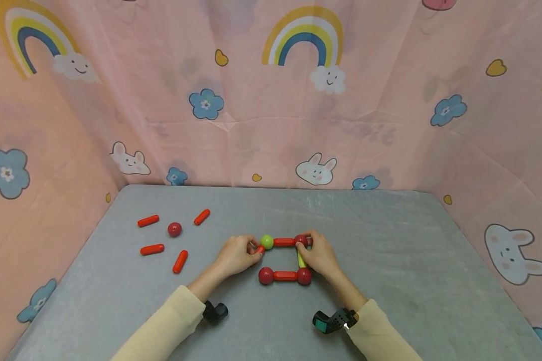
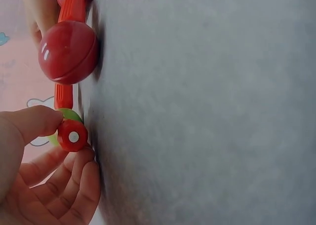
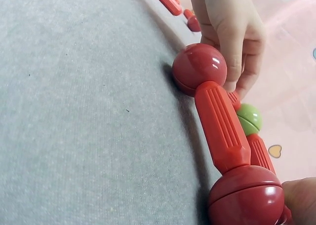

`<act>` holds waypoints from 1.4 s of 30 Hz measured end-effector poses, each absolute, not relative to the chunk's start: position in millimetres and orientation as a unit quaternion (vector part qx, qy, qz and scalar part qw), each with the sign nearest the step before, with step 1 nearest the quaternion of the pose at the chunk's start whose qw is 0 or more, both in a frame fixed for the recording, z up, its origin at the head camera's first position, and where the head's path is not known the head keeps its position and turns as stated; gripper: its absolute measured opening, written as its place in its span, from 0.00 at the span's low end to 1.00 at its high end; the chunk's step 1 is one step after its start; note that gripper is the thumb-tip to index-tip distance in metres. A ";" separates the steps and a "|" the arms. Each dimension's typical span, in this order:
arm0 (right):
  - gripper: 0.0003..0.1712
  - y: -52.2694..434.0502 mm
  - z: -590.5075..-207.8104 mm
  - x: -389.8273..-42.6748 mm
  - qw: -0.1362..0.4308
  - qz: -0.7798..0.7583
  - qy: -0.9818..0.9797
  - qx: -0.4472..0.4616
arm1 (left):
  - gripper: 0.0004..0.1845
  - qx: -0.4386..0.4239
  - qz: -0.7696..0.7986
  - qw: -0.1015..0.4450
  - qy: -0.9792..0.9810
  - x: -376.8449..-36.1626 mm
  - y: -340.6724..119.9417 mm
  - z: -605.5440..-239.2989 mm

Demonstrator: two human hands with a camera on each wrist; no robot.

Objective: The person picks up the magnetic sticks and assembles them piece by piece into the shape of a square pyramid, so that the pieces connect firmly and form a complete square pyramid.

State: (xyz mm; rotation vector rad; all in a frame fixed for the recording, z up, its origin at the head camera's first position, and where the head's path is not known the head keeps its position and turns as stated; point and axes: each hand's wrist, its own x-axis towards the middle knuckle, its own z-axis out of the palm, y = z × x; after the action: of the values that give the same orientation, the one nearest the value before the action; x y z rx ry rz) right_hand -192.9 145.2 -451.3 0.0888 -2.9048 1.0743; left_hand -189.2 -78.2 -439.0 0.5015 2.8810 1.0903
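Likely closing frame (image 1: 285, 276): pinching red rod (image 2: 72, 136) in left hand (image 1: 236, 256) beside green ball (image 1: 267, 242), perhaps touching; gripping far red ball (image 1: 300, 239), right of green ball, in right hand (image 1: 319, 255). Next, probably calls for aligning rod with near red ball (image 1: 266, 276), on near side of green ball.

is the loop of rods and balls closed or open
Open: the left hand pinches a red rod whose near end is bare, apart from the near-left red ball.

Even light | right wrist: glare on red ball (image 3: 199, 68), shadow on tabletop (image 3: 94, 116) | left wrist: soft
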 end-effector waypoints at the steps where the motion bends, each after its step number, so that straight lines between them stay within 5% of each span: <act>1: 0.16 145.2 -451.2 -192.8 0.022 0.346 -0.938 0.029 | 0.08 0.157 0.352 0.010 0.923 -189.1 -77.7 -439.1; 42: 0.16 145.4 -451.2 -192.6 0.031 0.347 -0.937 0.029 | 0.13 0.092 0.408 0.044 0.907 -184.1 -58.1 -436.5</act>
State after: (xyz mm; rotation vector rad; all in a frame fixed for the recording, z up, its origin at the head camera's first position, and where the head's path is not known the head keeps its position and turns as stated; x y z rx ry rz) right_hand -192.6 145.4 -451.2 0.0901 -2.8868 1.0690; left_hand -184.1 -58.1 -436.5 0.2820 2.7724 1.2481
